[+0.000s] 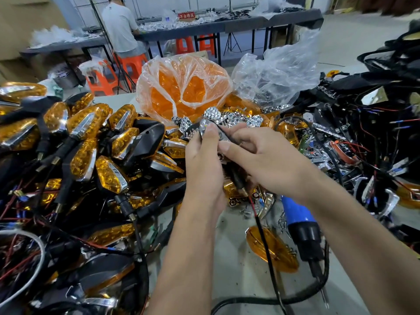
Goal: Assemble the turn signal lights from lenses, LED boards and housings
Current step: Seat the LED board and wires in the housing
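Centrally, both hands — left (204, 160), right (261, 155) — pinch chrome reflector (208, 128); bare table (238, 269) only beneath forearms.

Glossy amber plastic lenses (181, 92)

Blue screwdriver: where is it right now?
In the head view, the blue screwdriver lies on the table, under the right hand's forearm, just right of a loose orange lens.
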Motion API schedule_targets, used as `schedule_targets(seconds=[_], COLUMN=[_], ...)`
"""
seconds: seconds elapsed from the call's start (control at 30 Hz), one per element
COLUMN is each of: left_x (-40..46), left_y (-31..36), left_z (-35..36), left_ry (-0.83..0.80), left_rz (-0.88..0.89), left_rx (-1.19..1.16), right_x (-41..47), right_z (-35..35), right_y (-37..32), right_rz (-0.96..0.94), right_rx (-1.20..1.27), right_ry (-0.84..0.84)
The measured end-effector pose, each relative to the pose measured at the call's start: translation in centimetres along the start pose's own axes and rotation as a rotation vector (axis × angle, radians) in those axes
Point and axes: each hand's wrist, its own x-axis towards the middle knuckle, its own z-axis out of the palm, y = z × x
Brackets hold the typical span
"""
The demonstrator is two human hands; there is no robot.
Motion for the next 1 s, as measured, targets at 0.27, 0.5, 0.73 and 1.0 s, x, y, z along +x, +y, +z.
schedule_targets(seconds=[0.27,0.5,0.73,1.0], left_x=[0.7,0.1,-0.6,-0.9], left_y=[-0.8,-0.3,0.1,-0.1], left_z=[-1.9,-2.0,-2.1,-2.2], left_ry=[0.027,-0.19,-0.494,-0.666], left_rz=[-0.06,-0.144,-0.12,-0.094], left_rx=[0.212,0.189,0.099,0.162], right_x=[-0.5,-0.6,-0.3,-0.3], right_z=[-2.0,-2.3,-2.5,-3.3], right_y=[-0.1,-0.7,0.1,1.2], right_rz=[0.221,0.19,-0.01,0.061], right_rx=[-0.016,-0.19,0.198,0.421], right_ry=[-0.27,-0.09,0.002,-0.051])
